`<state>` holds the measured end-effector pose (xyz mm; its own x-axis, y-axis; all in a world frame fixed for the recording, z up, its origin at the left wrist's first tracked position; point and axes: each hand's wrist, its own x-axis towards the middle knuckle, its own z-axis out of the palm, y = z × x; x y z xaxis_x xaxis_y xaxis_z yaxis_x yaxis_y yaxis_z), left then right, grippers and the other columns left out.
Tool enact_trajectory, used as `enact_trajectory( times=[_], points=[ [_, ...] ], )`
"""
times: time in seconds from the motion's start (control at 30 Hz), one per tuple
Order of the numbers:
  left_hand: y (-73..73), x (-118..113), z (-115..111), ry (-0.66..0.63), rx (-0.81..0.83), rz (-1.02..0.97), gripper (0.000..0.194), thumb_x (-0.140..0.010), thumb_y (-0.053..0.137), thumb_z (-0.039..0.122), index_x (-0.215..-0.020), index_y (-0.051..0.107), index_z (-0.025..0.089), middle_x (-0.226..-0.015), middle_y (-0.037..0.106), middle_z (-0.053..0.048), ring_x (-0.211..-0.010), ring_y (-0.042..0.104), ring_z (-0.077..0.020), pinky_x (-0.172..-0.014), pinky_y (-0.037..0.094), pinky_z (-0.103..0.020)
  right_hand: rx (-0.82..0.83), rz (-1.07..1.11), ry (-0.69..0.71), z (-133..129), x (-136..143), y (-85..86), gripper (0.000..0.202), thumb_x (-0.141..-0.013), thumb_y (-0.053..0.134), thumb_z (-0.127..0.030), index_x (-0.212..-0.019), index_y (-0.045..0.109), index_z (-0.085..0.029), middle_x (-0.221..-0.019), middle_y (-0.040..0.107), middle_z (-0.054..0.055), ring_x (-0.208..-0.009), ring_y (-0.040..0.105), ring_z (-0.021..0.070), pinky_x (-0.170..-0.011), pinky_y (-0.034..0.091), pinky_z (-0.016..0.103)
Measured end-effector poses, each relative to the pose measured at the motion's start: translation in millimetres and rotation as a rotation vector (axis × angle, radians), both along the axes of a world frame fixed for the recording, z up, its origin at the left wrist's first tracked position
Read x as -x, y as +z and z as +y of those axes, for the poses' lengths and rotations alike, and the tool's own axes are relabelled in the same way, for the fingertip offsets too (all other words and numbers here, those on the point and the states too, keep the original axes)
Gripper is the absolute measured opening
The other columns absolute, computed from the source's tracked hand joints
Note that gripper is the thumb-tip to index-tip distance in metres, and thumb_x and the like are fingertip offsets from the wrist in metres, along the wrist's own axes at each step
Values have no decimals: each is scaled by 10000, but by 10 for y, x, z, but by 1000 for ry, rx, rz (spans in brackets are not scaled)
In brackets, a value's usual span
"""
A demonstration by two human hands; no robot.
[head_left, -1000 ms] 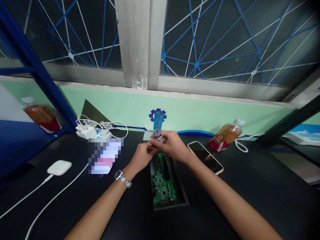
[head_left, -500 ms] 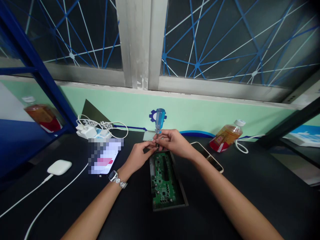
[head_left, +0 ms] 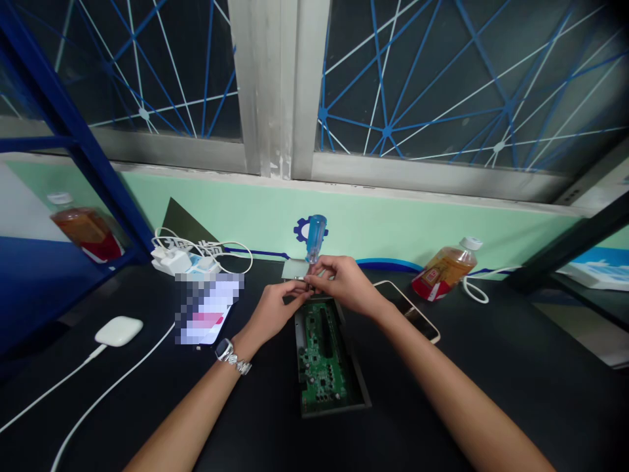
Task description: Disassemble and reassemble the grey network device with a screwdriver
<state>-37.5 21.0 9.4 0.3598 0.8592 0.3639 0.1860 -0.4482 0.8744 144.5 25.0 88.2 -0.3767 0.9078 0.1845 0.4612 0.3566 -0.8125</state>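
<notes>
Screwdriver (head_left: 317, 235), translucent blue handle; circuit board (head_left: 317, 354), green with black parts; table (head_left: 417, 413), black; right-hand bottle (head_left: 445, 270), amber, red-and-gold label, white cap; bracelet (head_left: 240, 365), silver; wall (head_left: 388, 226), pale green, navy gear motif; window (head_left: 442, 82), dark, crossed by blue and white lines.

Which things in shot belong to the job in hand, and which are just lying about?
Likely the job:
- blue-handled screwdriver, in the right hand, left hand fingertips close by
- green circuit board, below the hands

Apparently lying about:
- lit phone
- dark-screened phone
- white case, cabled
- two drink bottles
</notes>
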Motion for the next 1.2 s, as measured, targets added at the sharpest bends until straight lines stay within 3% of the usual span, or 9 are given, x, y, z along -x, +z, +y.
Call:
enact_trajectory(
  times=[0.1,0.37,0.57,0.67,0.8,0.97,1.1,1.2],
  points=[
    [18,45,7,31,0,21,184,-899,608,257,-1017,725,180,-984,750,-65,-893,705,-194,-831,544,-295,15,-3,43,1,-16,10,112,-842,629,-272,-885,651,-171,-730,696,24,-628,655,151,-589,473,260],
    [24,26,-8,80,-76,52,130,-884,625,254,-953,710,184,-902,743,-47,-819,693,-181,-783,538,-292,-214,-296,8,-29,-1,-75,111,-879,600,-289,-898,684,-218,-756,712,27,-684,630,166,-633,420,284],
    [91,99,-31,97,-123,99,133,-891,604,243,-953,696,169,-907,729,-51,-794,669,-160,-752,524,-261,-221,-206,56,-29,6,-81,184,-937,521,-278,-884,670,-185,-792,712,47,-706,640,160,-659,444,278],
    [138,150,-37,123,-144,116,154,-911,575,253,-953,696,168,-903,726,-49,-781,656,-155,-749,520,-259,-136,-71,58,-39,-39,-73,237,-957,505,-338,-906,665,-172,-796,707,57,-685,642,159,-649,472,285],
    [191,171,-52,146,-167,129,184,-928,551,279,-947,699,171,-906,723,-47,-781,640,-152,-751,507,-262,29,271,0,-158,-204,-138,294,-935,538,-453,-955,616,-170,-888,714,80,-728,678,177,-693,538,324],
    [172,146,-134,96,-130,157,201,-936,542,304,-953,698,179,-917,715,-48,-784,627,-153,-730,498,-273,249,675,-119,-473,-479,-440,303,-863,642,-483,-967,586,-204,-973,725,89,-808,702,213,-759,556,385],
    [129,148,-246,31,-86,186,174,-912,582,310,-969,702,198,-943,715,-49,-806,629,-159,-748,505,-291,356,859,-264,-658,-595,-713,241,-836,702,-409,-933,594,-216,-980,733,77,-862,702,217,-827,544,386],
    [115,137,-303,3,-77,185,144,-881,628,294,-964,706,206,-949,715,-48,-812,626,-159,-765,507,-301,416,929,-295,-701,-594,-787,215,-829,715,-377,-922,607,-216,-999,733,80,-890,701,219,-855,536,387]
  ],
)
